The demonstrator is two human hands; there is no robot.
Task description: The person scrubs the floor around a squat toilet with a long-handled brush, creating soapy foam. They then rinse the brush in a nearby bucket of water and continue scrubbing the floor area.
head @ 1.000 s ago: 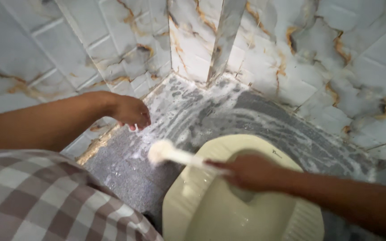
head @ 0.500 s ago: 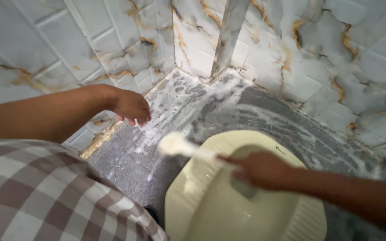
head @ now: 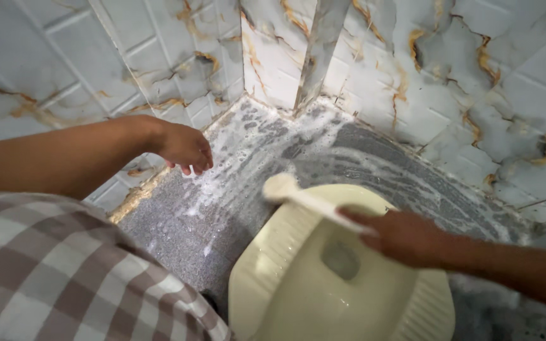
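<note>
Marbled wall tiles (head: 462, 82) enclose a soapy grey speckled floor (head: 235, 189), in which a cream squat toilet pan (head: 298, 297) is set. The right hand (head: 406, 237) is closed around the handle of a white scrubbing brush (head: 304, 197), whose head lies at the pan's far rim. The left hand (head: 184, 148) hangs empty with loosely curled fingers above the foam by the left wall.
</note>
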